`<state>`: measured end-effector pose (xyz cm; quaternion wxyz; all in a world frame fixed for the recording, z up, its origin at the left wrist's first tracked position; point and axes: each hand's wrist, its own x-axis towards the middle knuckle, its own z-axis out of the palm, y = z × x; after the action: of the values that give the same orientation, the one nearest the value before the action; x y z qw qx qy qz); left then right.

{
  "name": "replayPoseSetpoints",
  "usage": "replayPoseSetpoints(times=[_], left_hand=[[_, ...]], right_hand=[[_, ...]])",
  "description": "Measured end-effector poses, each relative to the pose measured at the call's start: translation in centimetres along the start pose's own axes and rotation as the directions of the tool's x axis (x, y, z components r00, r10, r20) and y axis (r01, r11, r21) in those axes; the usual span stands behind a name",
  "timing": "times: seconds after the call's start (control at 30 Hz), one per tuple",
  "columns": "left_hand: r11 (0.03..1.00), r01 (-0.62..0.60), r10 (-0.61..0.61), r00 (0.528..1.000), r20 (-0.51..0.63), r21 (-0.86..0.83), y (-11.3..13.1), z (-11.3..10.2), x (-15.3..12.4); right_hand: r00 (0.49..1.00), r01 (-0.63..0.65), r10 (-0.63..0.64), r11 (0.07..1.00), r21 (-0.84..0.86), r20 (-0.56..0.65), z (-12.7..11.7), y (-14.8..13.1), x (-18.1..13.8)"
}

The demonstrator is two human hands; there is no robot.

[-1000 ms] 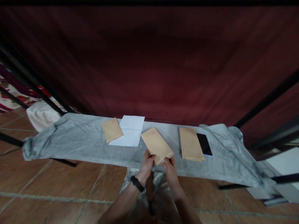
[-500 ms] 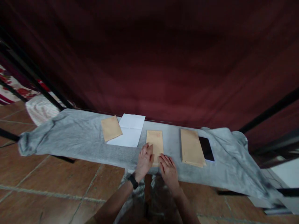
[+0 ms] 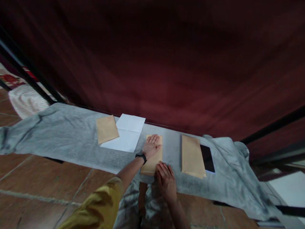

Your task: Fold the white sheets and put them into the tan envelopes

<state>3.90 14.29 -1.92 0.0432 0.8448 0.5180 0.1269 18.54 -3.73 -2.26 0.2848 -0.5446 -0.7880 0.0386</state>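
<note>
A brown paper envelope (image 3: 152, 160) lies lengthwise in front of me on the grey cloth. My left hand (image 3: 151, 147), with a dark band at the wrist, rests flat on its far half, fingers stretched out. Beside its near right corner, my right hand (image 3: 166, 178) lies with fingers extended, the fingertips touching the envelope's edge. To the left, another brown envelope (image 3: 107, 129) overlaps a creased white sheet of paper (image 3: 130, 135). A stack of brown envelopes (image 3: 192, 156) sits to the right, against a dark phone or tablet (image 3: 207, 158).
Grey cloth (image 3: 71, 136) covers the long, narrow bench, bunched at both ends. A dark red curtain (image 3: 162, 79) hangs right behind it. Black metal bars (image 3: 274, 125) stand at the sides. Brown floor tiles (image 3: 43, 181) show below, and a striped white fabric (image 3: 27, 100) lies far left.
My left hand has slid from the envelope's near left edge up onto its far half. My right hand has moved slightly nearer to me. The camera view has shifted a little.
</note>
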Motion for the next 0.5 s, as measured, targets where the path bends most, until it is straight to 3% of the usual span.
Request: replayPoseSetpoints(times=[0.3, 0.5], left_hand=[[0.981, -0.192, 0.194, 0.979, 0.058, -0.034, 1.3, 0.0, -3.9], [0.967, -0.247, 0.251, 0.964, 0.084, -0.061, 2.1, -0.2, -6.5]], right_hand=[[0.999, 0.003, -0.002, 0.999, 0.040, -0.035, 0.7, 0.5, -0.4], [0.997, 0.002, 0.004, 0.997, 0.082, -0.071, 0.9, 0.6, -0.7]])
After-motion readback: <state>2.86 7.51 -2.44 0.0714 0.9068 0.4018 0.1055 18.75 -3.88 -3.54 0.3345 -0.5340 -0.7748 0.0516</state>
